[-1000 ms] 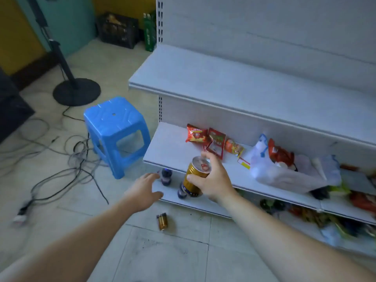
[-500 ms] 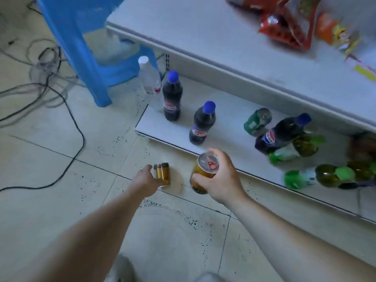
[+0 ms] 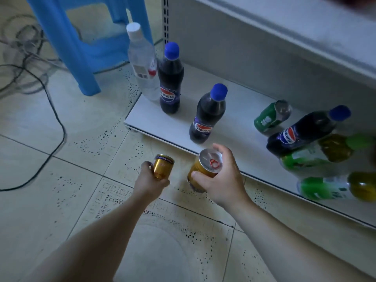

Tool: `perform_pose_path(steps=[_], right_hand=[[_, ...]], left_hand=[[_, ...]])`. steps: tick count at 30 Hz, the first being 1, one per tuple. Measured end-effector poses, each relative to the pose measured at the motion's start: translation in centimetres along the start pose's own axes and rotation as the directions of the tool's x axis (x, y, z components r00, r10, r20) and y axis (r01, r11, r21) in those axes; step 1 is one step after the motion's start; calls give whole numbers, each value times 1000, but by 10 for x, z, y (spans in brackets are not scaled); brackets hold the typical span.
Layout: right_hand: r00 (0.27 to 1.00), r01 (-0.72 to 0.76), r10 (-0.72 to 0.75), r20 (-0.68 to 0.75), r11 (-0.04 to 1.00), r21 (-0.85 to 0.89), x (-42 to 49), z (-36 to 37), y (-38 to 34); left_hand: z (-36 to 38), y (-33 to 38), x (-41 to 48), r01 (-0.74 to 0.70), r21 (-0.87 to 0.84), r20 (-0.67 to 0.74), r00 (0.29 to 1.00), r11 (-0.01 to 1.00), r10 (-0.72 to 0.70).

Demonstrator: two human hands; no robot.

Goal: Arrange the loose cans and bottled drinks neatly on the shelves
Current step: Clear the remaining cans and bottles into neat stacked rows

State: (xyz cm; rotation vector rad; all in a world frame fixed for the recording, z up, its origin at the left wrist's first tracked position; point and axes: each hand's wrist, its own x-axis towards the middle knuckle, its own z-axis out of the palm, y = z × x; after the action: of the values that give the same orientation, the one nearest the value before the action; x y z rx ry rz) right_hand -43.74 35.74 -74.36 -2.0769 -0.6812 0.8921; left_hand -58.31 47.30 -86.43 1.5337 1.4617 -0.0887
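Note:
My left hand (image 3: pixel 149 179) grips a small gold can (image 3: pixel 162 165) low over the tiled floor. My right hand (image 3: pixel 221 178) holds a larger gold can (image 3: pixel 200 167) with a red pull tab, just in front of the bottom shelf (image 3: pixel 162 124). On that shelf stand a clear water bottle (image 3: pixel 143 64) and two dark cola bottles (image 3: pixel 169 82) (image 3: pixel 207 117) with blue caps. Further right, a green can (image 3: pixel 271 117), a third cola bottle (image 3: pixel 303 132) and several green-labelled tea bottles (image 3: pixel 317 154) lie on their sides.
A blue plastic stool (image 3: pixel 69 41) stands on the floor left of the shelf unit. Black cables (image 3: pixel 40 78) trail across the tiles at the left. The shelf above (image 3: pixel 305 27) overhangs the bottom shelf.
My head dropped closer to the bottom shelf. My left hand reached the small gold can on the floor and closed around it. My right hand kept its can.

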Motion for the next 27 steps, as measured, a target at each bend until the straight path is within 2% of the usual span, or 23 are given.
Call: perform_pose_path(steps=[5, 8, 11, 15, 20, 23, 27], right_hand=[[1000, -18, 18, -14, 999, 40, -47, -45, -87], [999, -7, 9, -35, 999, 47, -83, -82, -141], [997, 37, -33, -74, 998, 53, -118, -125, -197], [979, 122, -95, -182, 982, 144, -163, -197, -277], [941, 228, -125, -314, 920, 319, -221, -293, -367], [910, 286, -115, -399, 870, 401, -260, -349, -413], [869, 375, -121, -479, 793, 480, -302, -422, -455]], left_hand=[[-81, 84, -92, -193, -13, 18, 981, 981, 193], [-131, 147, -161, -237, -140, 80, 965, 961, 249], [-174, 207, -223, -271, -241, 77, 952, 932, 297], [-226, 287, -305, -355, -425, 49, 910, 833, 412], [-273, 386, -411, -418, -486, 47, 864, 767, 501], [-288, 444, -477, -454, -561, 49, 817, 693, 575], [-297, 512, -547, -446, -647, 70, 773, 618, 631]])
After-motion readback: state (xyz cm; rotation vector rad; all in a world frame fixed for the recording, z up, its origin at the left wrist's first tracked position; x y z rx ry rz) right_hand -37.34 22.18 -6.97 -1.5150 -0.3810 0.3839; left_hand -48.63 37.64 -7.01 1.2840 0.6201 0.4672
